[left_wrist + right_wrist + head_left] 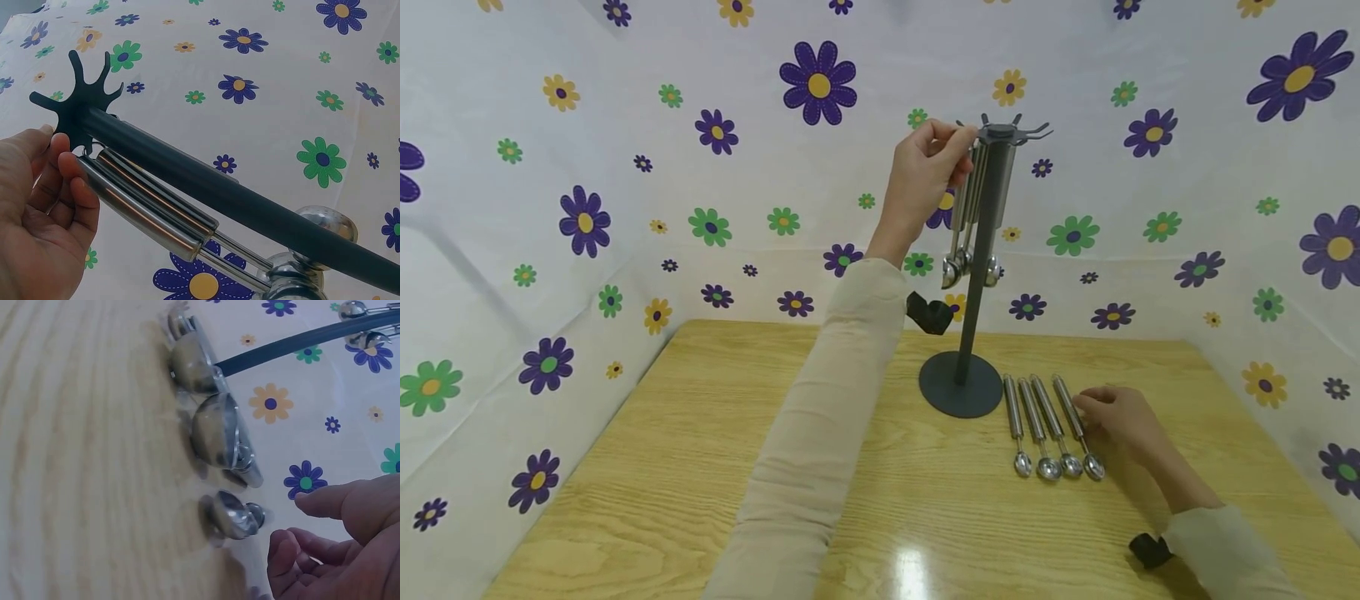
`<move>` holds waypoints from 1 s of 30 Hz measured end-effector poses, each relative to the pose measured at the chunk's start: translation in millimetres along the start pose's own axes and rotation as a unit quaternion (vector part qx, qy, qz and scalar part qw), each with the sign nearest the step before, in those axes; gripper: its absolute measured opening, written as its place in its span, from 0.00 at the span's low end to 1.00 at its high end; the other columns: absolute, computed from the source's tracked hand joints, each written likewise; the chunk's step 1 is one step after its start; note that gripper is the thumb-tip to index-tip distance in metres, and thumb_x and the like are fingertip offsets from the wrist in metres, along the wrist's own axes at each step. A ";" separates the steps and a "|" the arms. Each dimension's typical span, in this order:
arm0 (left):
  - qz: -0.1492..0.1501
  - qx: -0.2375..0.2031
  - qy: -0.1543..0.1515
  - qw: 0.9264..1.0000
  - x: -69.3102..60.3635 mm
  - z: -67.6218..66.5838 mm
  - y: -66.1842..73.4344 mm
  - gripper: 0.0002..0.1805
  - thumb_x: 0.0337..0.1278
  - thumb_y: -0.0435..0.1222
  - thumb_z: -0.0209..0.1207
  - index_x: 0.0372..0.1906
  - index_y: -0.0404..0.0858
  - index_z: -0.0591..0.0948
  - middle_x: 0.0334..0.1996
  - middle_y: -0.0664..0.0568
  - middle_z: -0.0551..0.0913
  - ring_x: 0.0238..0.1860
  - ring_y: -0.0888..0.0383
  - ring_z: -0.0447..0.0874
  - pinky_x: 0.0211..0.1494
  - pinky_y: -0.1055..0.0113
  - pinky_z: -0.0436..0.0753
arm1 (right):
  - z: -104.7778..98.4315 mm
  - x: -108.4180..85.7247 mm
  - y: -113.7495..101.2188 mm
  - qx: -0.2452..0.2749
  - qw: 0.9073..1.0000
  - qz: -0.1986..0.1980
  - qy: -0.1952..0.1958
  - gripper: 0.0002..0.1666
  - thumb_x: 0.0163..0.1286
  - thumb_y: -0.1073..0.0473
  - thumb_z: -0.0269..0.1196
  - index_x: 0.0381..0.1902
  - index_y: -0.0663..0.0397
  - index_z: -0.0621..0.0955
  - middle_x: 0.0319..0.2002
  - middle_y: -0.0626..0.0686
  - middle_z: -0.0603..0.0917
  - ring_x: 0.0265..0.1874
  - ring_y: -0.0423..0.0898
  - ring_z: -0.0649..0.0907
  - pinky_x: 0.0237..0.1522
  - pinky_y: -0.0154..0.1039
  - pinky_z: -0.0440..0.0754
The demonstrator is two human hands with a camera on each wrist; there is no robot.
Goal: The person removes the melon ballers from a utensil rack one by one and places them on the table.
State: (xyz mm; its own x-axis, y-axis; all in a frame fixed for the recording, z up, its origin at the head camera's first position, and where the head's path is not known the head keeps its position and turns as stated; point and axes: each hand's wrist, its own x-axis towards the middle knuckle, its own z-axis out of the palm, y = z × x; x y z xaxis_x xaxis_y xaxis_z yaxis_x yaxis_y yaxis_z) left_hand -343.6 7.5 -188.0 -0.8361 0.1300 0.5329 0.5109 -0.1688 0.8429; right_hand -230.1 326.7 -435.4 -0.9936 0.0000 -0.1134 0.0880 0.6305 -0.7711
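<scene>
A dark utensil stand (977, 275) with a round base and a ring of hooks rises from the table. My left hand (928, 171) is up at its top, thumb and index finger pinching at one hook (47, 103) in the left wrist view. Beside those fingers hang steel scoops (147, 215) with long handles and round bowls. On the table, right of the base, several similar scoops (1048, 421) lie in a row. Close by the rightmost scoop (1072, 417) is my right hand (1123, 425), thumb apart from its bent fingers (312, 547), nothing between them.
The wooden table (700, 467) meets a flower-printed cloth (760, 167) behind and at both sides. Several hooks (1030, 133) on the stand's right side hold nothing. A black strap piece (1150, 550) sits at the right wrist, another (929, 313) at the left.
</scene>
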 end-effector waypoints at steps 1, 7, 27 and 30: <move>0.002 -0.001 0.000 1.000 0.1 -0.1 0.0 0.07 0.76 0.36 0.60 0.40 0.37 0.78 0.29 0.48 0.81 0.30 0.57 0.79 0.40 0.71 0.83 | -0.9 0.1 -1.4 0.012 1.000 -0.003 -0.002 0.33 0.82 0.50 0.56 0.64 0.79 0.72 0.45 0.66 0.84 0.36 0.47 0.83 0.34 0.37 0.85; 0.002 -0.002 -0.001 1.000 0.2 -1.7 -0.5 0.07 0.76 0.37 0.60 0.40 0.37 0.78 0.28 0.48 0.81 0.30 0.57 0.79 0.39 0.71 0.83 | -4.6 7.2 -18.2 0.032 0.998 -0.045 -0.005 0.35 0.84 0.47 0.53 0.69 0.76 0.70 0.58 0.73 0.79 0.46 0.55 0.85 0.50 0.47 0.86; 0.008 -0.010 -0.004 1.000 -1.6 -1.4 -0.5 0.07 0.75 0.37 0.60 0.40 0.37 0.78 0.27 0.47 0.81 0.28 0.56 0.78 0.36 0.69 0.81 | -31.7 44.0 -147.8 0.049 0.984 -0.171 0.021 0.31 0.80 0.40 0.56 0.67 0.57 0.77 0.53 0.51 0.83 0.46 0.44 0.84 0.53 0.37 0.80; 0.010 -0.007 -0.003 1.000 -1.0 -0.6 -0.5 0.07 0.75 0.36 0.60 0.39 0.37 0.78 0.27 0.47 0.81 0.28 0.56 0.77 0.36 0.69 0.81 | -36.3 48.4 -168.0 0.089 0.977 -0.191 0.039 0.30 0.79 0.41 0.58 0.65 0.57 0.78 0.52 0.51 0.83 0.48 0.46 0.83 0.53 0.35 0.81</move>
State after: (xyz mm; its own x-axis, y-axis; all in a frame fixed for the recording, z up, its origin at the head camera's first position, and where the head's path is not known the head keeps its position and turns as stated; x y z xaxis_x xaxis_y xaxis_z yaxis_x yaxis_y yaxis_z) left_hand -343.1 6.9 -188.9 -0.8242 0.1321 0.5507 0.5255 -0.1843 0.8306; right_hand -295.6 248.9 -288.6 -0.9582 -0.1449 0.2467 -0.2859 0.4515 -0.8452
